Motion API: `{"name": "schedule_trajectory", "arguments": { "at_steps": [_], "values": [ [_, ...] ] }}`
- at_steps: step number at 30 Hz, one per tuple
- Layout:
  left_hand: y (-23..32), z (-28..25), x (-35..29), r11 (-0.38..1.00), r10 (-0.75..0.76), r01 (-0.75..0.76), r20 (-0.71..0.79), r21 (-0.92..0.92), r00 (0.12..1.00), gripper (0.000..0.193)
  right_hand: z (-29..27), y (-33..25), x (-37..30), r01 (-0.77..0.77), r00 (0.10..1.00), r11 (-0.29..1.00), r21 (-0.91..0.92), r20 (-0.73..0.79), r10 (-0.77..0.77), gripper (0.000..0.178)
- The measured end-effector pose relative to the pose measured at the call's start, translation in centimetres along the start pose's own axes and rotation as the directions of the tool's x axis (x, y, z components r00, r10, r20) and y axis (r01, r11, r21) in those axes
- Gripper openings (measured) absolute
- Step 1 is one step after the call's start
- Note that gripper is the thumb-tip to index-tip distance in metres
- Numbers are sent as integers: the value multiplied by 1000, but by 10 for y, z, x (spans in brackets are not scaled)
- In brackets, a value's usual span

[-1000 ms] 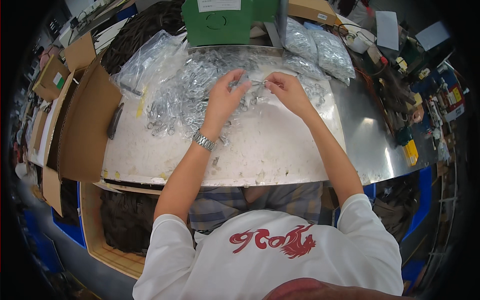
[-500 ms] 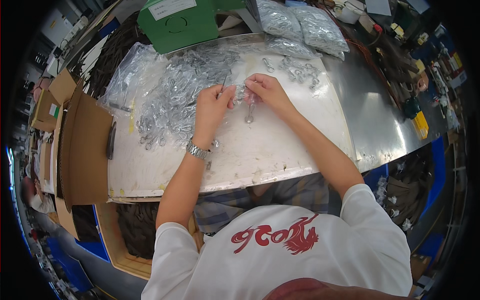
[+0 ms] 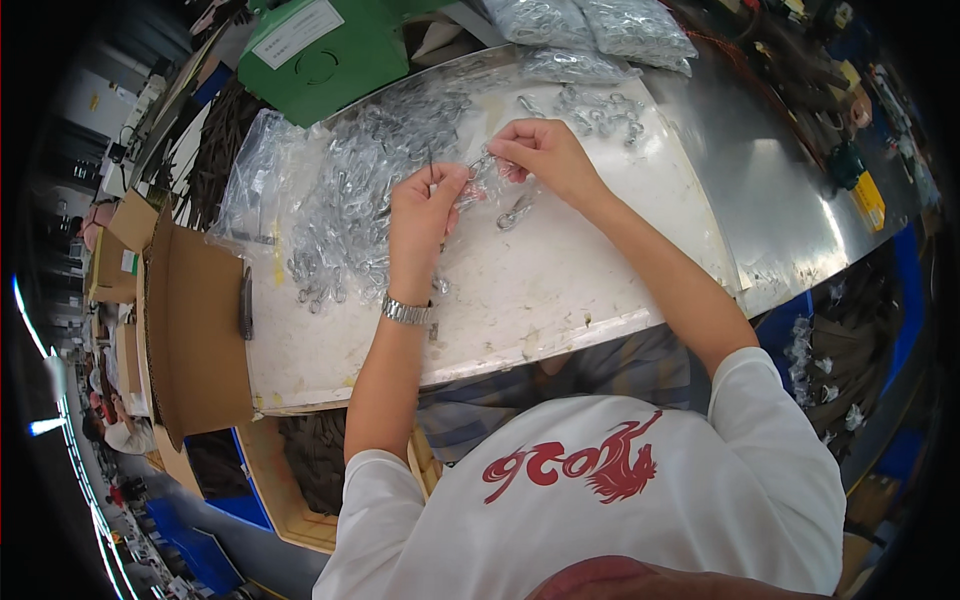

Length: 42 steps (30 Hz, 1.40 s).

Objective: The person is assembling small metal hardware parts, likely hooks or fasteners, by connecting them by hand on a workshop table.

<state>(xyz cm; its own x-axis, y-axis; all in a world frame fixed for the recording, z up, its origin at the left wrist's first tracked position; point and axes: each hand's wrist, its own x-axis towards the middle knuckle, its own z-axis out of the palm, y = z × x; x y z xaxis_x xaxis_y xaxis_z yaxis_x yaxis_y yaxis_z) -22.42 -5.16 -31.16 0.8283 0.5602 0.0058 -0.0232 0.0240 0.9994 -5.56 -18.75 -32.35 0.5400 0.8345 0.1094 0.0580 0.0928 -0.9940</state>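
Observation:
My left hand (image 3: pixel 422 210) is closed, thumb against fingers, on one end of a small shiny metal piece (image 3: pixel 480 164). A thin dark point (image 3: pixel 430 158) sticks up beside its fingers; what it belongs to is hidden. Pinching the other end of that piece is my right hand (image 3: pixel 552 160), with some clear plastic by its fingertips. The exact kind of metal piece is too small to tell. Just below the hands, a loose looped metal piece (image 3: pixel 515 212) lies on the white table sheet (image 3: pixel 500 310). Left of my left hand spreads a heap of similar metal pieces (image 3: pixel 355 190).
Clear plastic film (image 3: pixel 245 190) lies along the heap's left side. A green machine (image 3: pixel 325 65) stands behind it. Filled clear bags (image 3: pixel 635 35) and scattered metal pieces (image 3: pixel 605 110) are at the back. An open cardboard box (image 3: pixel 200 330) borders the table's left side.
My hands are slightly farther apart, the right one drawn up and away from the left. The whole view has tilted a little. Both hands keep their pinch.

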Motion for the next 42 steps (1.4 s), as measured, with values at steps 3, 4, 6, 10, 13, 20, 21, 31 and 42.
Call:
{"name": "schedule_trajectory", "arguments": {
  "at_steps": [3,4,6,10,13,20,21,31,42],
  "values": [
    [2,5,-4,992,-36,36,2,123,999,25,4,5,2,51,998,997,66,-43,-48,21],
    [0,5,-5,994,-57,55,17,90,998,24,5,3,1,51,997,996,75,-62,-47,21],
    [1,6,-5,994,-82,79,40,72,996,23,7,-3,-2,101,986,975,-199,-109,-124,23],
    [1,20,-6,978,-172,195,231,-80,958,25,-5,-8,-2,192,955,869,-455,-118,-273,24],
    [1,22,-8,966,-193,232,287,-110,938,24,-11,-3,2,171,959,953,-252,-179,-219,25],
    [-6,19,-9,972,-84,89,33,-218,996,18,12,15,-5,-78,996,959,272,69,62,31],
    [-5,18,-9,973,-78,85,38,-215,996,18,16,18,-7,-115,993,940,321,76,96,31],
    [0,18,-8,993,-103,107,67,-55,992,16,13,13,-6,-82,995,887,454,-10,97,30],
    [13,16,-14,998,-39,33,-102,-57,994,16,5,14,-4,-54,972,913,405,-190,141,30]
  ]
}}
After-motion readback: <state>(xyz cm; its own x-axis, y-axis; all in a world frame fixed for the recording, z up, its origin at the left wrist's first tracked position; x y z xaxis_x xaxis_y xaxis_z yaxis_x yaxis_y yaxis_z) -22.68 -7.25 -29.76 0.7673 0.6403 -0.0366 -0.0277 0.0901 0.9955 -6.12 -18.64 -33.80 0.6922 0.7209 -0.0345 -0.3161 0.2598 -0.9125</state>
